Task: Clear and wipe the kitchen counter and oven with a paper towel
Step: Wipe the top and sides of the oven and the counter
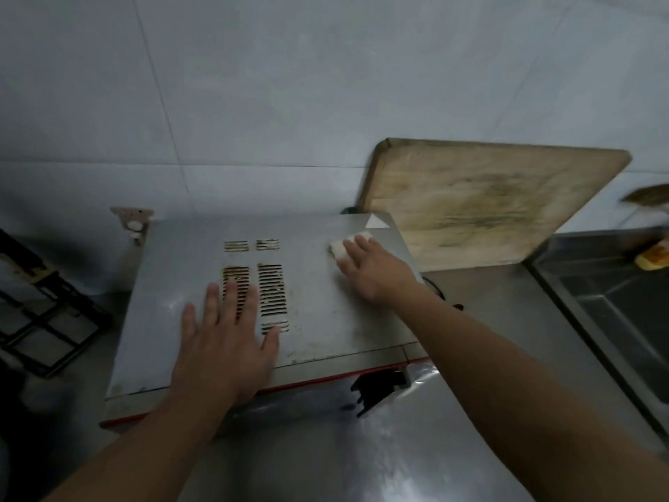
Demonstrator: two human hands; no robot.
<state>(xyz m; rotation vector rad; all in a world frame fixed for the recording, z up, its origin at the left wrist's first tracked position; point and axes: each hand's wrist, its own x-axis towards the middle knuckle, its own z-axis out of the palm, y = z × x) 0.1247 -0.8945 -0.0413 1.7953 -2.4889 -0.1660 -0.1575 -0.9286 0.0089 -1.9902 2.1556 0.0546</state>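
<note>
steel counter under a pale tiled wall carries the oven. right hand presses a folded paper towel flat-fingered at the oven top's far right corner. left hand lies spread, grip apart, over the vents near its front edge.

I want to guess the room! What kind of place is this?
Most likely a kitchen: a small oven on a steel counter, a wooden cutting board leaning on the tiled wall, and a sink at right.
</note>
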